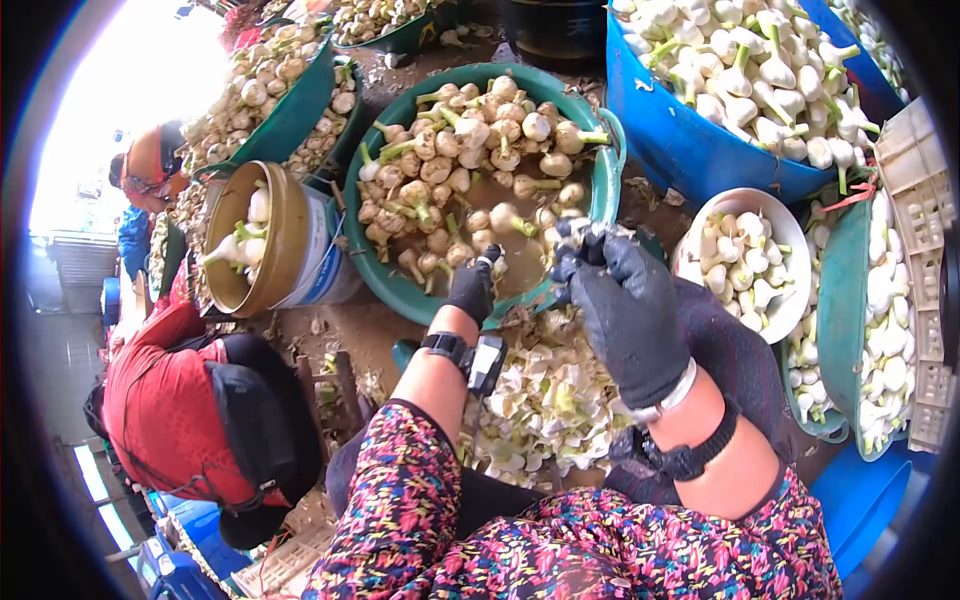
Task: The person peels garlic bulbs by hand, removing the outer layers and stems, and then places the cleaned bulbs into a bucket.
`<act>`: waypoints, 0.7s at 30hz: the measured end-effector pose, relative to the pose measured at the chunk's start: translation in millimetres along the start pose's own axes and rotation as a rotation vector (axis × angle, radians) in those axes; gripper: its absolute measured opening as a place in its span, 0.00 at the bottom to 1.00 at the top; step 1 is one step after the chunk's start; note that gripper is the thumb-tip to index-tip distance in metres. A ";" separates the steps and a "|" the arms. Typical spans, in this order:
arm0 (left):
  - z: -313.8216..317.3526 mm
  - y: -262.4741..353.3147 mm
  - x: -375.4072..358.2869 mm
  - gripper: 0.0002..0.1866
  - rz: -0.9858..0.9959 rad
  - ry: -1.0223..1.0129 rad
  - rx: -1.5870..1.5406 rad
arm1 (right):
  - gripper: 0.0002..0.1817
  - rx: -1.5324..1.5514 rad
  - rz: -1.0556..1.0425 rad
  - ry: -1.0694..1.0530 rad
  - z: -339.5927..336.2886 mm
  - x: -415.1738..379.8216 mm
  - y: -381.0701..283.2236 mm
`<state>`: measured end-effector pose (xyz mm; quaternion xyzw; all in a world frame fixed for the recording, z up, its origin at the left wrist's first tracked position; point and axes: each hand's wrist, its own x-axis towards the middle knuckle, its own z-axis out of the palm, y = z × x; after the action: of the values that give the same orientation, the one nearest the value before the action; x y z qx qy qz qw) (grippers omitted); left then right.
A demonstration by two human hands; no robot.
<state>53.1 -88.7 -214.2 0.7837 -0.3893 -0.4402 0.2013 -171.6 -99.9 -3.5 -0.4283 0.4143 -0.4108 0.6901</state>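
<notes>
Both of my hands wear black gloves. My left hand (472, 288) is closed over the near rim of a green tub (357, 235); a small pale bit shows at its fingertips, too small to name. To its right my right hand (630, 310) has its fingers curled together at the tub's right edge. Something greyish shows among those fingertips, but they cover most of it. Muddy garlic bulbs (430, 170) with cut green stems lie in brown water in the tub. Below my hands is a heap of garlic peelings (550, 400).
A white bowl (790, 240) of peeled garlic stands at right. Behind it rises a blue tub (640, 110) heaped with clean bulbs. A brown-rimmed bucket (285, 190) with a few bulbs is at left. A person in red (165, 420) bends over at lower left.
</notes>
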 end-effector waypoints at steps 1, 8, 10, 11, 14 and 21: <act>15.1 -8.4 19.3 0.32 -0.192 0.014 -0.260 | 0.15 0.086 0.027 0.018 2.8 0.2 -5.0; 39.0 -86.2 81.1 0.10 0.302 0.115 -0.454 | 0.13 -0.111 0.076 0.025 -2.3 11.4 -0.1; 17.7 -75.0 66.1 0.09 0.309 0.018 -0.512 | 0.12 -0.082 0.042 0.042 1.8 13.4 6.3; 5.5 -65.1 55.5 0.08 0.319 -0.084 -0.575 | 0.11 -0.061 0.004 0.063 4.2 13.0 6.4; -32.2 23.4 -21.7 0.09 0.353 -0.109 -0.644 | 0.17 -0.305 -0.101 0.062 7.6 14.0 14.3; -80.1 104.2 -143.9 0.10 0.498 -0.061 -0.594 | 0.26 -0.505 -0.079 -0.262 3.2 20.7 32.4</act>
<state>31.3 -41.8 -26.3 0.5594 -0.4289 -0.4944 0.5086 -155.2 -108.6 -37.3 -0.6518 0.3938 -0.2622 0.5928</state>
